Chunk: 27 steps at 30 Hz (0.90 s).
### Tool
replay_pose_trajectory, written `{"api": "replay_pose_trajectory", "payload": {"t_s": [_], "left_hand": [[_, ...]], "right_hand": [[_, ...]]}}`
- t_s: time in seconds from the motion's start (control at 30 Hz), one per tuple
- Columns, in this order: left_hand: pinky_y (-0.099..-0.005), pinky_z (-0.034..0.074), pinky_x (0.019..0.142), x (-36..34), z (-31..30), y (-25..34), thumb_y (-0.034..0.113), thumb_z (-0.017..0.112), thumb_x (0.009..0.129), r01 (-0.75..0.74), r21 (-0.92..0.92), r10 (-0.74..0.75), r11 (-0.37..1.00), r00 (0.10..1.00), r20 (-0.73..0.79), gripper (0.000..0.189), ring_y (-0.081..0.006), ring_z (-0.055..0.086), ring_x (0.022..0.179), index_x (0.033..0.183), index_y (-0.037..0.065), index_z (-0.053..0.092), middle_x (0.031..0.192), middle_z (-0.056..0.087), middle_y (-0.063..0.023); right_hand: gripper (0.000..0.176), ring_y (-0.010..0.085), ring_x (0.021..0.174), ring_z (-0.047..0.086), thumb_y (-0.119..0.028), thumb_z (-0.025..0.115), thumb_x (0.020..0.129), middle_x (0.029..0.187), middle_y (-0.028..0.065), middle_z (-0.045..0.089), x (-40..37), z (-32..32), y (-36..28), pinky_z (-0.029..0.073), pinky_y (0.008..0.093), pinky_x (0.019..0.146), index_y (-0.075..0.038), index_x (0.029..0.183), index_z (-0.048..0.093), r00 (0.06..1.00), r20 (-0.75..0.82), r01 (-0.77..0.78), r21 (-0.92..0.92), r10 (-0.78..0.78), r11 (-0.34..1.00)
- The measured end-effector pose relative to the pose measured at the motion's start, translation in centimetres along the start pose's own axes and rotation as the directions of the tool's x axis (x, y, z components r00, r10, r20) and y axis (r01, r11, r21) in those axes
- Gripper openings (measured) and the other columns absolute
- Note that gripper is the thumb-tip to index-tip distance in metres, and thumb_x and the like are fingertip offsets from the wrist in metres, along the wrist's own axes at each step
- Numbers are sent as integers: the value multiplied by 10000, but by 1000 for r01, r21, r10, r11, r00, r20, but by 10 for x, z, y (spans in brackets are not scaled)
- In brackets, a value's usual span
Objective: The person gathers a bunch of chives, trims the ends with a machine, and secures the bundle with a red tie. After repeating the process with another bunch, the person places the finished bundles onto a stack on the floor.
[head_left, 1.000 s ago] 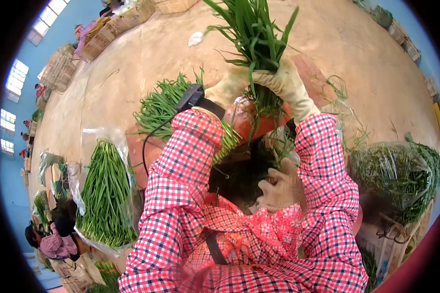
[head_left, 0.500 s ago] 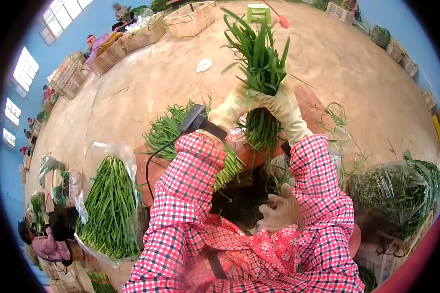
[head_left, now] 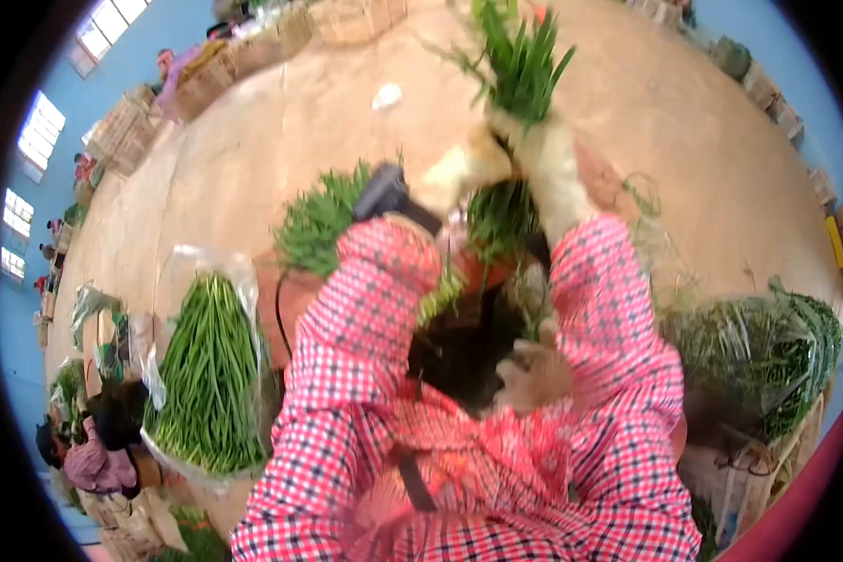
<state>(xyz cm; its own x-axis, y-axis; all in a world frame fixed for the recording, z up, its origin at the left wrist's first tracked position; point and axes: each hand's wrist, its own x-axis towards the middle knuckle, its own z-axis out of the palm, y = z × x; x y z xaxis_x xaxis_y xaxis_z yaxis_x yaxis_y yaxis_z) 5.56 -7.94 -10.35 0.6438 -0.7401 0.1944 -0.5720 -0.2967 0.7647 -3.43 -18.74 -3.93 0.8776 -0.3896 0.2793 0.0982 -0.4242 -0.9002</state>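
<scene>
Both my hands wear pale, cream-coloured gloves and are blurred by motion. My left hand (head_left: 464, 170), with a dark strapped device (head_left: 384, 195) at the wrist, is closed against a bunch of long green leaves (head_left: 525, 80) that look like garlic chives. My right hand (head_left: 548, 159) grips the same bunch from the other side. Leaf tips point up and away, and more leaves hang below my hands. Left of my left hand, a pile of similar greens (head_left: 318, 220) rests on a reddish surface, its pale stalk ends towards me.
To my left stands a plastic-lined load of long green stalks (head_left: 211, 375). At right, leafy greens lie under clear plastic (head_left: 740, 361). A person (head_left: 103, 459) sits at lower left. Crates (head_left: 126, 131) line the blue wall. A white scrap (head_left: 386, 96) lies on the floor.
My hands and the bunch have moved up and slightly right in view, and the left hand sits lower on the bunch's side. The whole view has shifted a little and is more blurred.
</scene>
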Motion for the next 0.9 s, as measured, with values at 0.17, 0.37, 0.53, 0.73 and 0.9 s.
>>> {"api": "replay_pose_trajectory", "payload": {"t_s": [0.17, 0.37, 0.53, 0.73, 0.9], "left_hand": [[-346, 303, 1127, -42, -38, 57, 343, 764, 784, -54, -305, 45, 951, 998, -39, 776, -291, 412, 1336, 1372, -45, 441, 1398, 480, -189], [-361, 321, 1114, -58, -48, 50, 375, 716, 833, -58, -366, -2, 929, 987, -162, 701, -268, 443, 1313, 1358, -19, 471, 1375, 509, -165], [-335, 343, 1078, -63, -53, 45, 372, 679, 867, -62, -293, 3, 954, 980, -199, 598, -224, 485, 1264, 1314, 3, 534, 1320, 564, -128], [-345, 454, 988, -86, -59, 97, 160, 758, 825, -4, -637, -104, 771, 986, -132, 651, -214, 465, 1261, 1374, 5, 444, 1336, 522, -128], [-327, 396, 1032, -84, -66, 75, 280, 692, 863, -81, -410, 51, 908, 995, -84, 550, -204, 500, 1239, 1310, 4, 528, 1311, 563, -125]], "right_hand": [[435, 251, 781, 679, -410, 733, 817, 866, 132, 715, 21, -32, 4, 538, 366, 677, -54, 1060, 674, 994, -111, -17, -83, 7, 996], [512, 285, 861, 671, -335, 740, 809, 965, 147, 704, 34, -16, 36, 525, 388, 820, -8, 1177, 600, 993, -85, -110, -333, 87, 936], [235, 209, 862, 617, -12, 593, 857, 915, 94, 689, 28, 0, 47, 496, 360, 767, -9, 1088, 636, 857, -209, 496, 80, -472, 865], [227, 185, 803, 614, -23, 569, 878, 902, 94, 695, 35, -13, 33, 496, 347, 705, -16, 1089, 653, 934, -43, 358, 101, -356, 928], [280, 142, 820, 629, 24, 513, 883, 928, 112, 688, 19, -20, 17, 517, 309, 689, -23, 1127, 643, 991, 104, 60, 204, -83, 977]]}}
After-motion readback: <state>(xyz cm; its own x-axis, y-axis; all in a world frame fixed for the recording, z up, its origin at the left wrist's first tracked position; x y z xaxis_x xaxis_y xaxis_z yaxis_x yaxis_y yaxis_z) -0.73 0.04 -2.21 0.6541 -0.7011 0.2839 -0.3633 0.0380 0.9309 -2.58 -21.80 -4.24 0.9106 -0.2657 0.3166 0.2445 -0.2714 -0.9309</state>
